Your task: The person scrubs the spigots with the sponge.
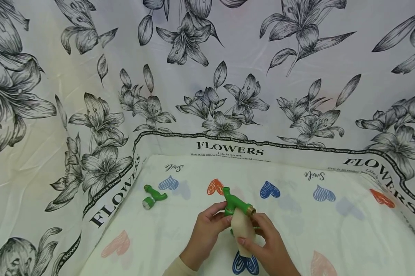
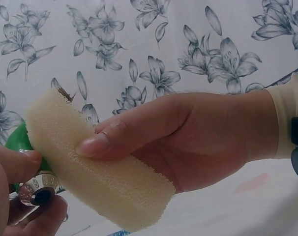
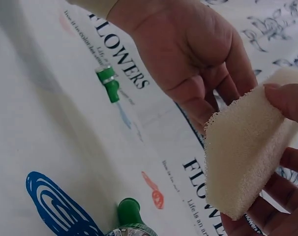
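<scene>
My left hand (image 1: 206,232) pinches a green plastic tap (image 1: 236,202) with a brass threaded end; its silver collar (image 2: 32,189) shows in the left wrist view. In the head view the tap is tilted, spout upward. My right hand (image 1: 270,245) grips a cream sponge (image 1: 242,230), thumb on one face and fingers behind. The sponge's upper end lies right against the tap's body and covers part of it. Below the hands, a second green tap (image 3: 130,210) lies on the cloth, mostly hidden by the sponge and hand in the head view.
A third green tap (image 1: 153,196) with a silver collar lies on the white cloth (image 1: 166,237) at the left. Coloured hearts are printed on that cloth. A hanging flower-print curtain (image 1: 228,96) borders the work area at the back and left.
</scene>
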Demonstrator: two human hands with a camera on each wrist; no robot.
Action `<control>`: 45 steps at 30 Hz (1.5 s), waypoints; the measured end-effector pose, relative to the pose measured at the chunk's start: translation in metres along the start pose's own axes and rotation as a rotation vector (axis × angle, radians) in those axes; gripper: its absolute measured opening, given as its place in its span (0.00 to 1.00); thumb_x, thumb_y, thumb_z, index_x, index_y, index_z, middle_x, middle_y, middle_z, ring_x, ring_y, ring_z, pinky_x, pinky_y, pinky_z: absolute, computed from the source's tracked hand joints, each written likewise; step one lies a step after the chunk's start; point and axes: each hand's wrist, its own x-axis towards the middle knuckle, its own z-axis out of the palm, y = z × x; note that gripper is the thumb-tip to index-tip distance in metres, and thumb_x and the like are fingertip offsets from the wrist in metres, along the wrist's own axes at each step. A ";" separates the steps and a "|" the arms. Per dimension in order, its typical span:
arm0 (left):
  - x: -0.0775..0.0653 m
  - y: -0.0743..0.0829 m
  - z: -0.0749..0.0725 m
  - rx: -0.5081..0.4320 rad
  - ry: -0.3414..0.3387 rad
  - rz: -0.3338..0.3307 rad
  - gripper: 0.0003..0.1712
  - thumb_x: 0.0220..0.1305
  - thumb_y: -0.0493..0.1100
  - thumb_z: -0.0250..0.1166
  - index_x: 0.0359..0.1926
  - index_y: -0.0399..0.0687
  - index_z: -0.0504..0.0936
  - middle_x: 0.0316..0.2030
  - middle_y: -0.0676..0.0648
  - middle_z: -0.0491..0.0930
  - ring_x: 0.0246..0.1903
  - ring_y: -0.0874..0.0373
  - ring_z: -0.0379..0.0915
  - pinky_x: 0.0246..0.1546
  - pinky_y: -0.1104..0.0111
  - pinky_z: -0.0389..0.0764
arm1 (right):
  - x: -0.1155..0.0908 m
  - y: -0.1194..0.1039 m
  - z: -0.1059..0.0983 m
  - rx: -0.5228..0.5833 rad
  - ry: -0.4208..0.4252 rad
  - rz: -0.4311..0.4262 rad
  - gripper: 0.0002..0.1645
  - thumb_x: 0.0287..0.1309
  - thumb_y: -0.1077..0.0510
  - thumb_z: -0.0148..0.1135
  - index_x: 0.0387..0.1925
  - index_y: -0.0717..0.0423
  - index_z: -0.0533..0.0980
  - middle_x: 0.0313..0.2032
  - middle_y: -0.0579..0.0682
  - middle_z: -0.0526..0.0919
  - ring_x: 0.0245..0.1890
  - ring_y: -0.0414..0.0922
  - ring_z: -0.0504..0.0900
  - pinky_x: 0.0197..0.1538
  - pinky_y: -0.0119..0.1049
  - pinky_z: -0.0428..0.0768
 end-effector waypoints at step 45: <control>0.001 0.001 0.006 0.043 0.054 -0.062 0.21 0.73 0.31 0.71 0.65 0.37 0.86 0.61 0.40 0.84 0.59 0.48 0.82 0.57 0.63 0.85 | 0.004 -0.005 -0.002 -0.009 0.017 0.076 0.38 0.61 0.51 0.83 0.70 0.49 0.78 0.59 0.42 0.81 0.55 0.46 0.81 0.57 0.39 0.85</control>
